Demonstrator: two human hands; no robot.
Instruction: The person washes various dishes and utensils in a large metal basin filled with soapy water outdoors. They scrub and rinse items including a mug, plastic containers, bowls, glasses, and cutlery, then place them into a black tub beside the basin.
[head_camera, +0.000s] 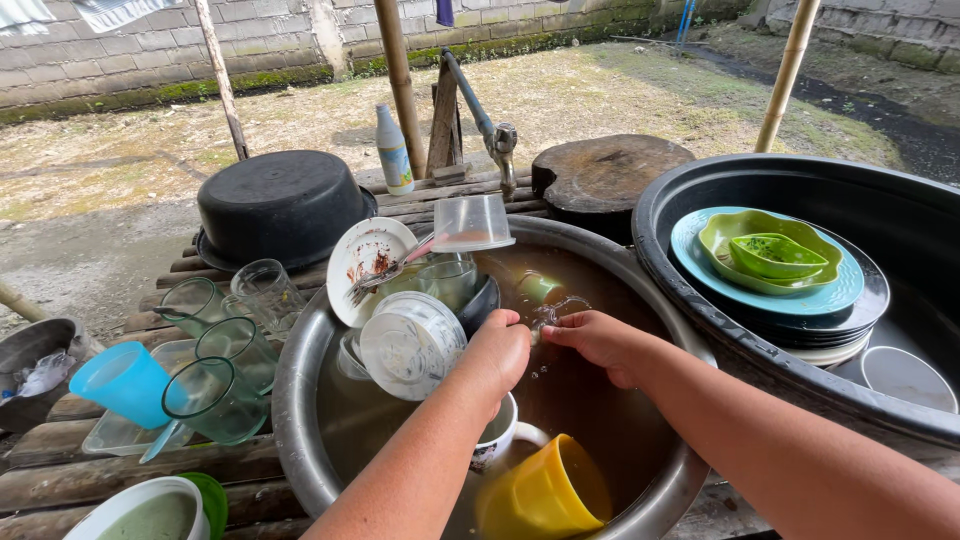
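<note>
I have a clear drinking glass (556, 310) at the frame's centre, half sunk in the murky water of the big steel basin (300, 400). It looks transparent and thin-walled; I judge it light, stiff, slick when wet and breakable, best held around its body. My left hand (497, 352) and right hand (597, 340) meet on it, both grips closed about the glass. Just lower sit a white mug (500, 440) and a yellow cup (540, 495); a dirty plate (365, 262) leans upper left.
</note>
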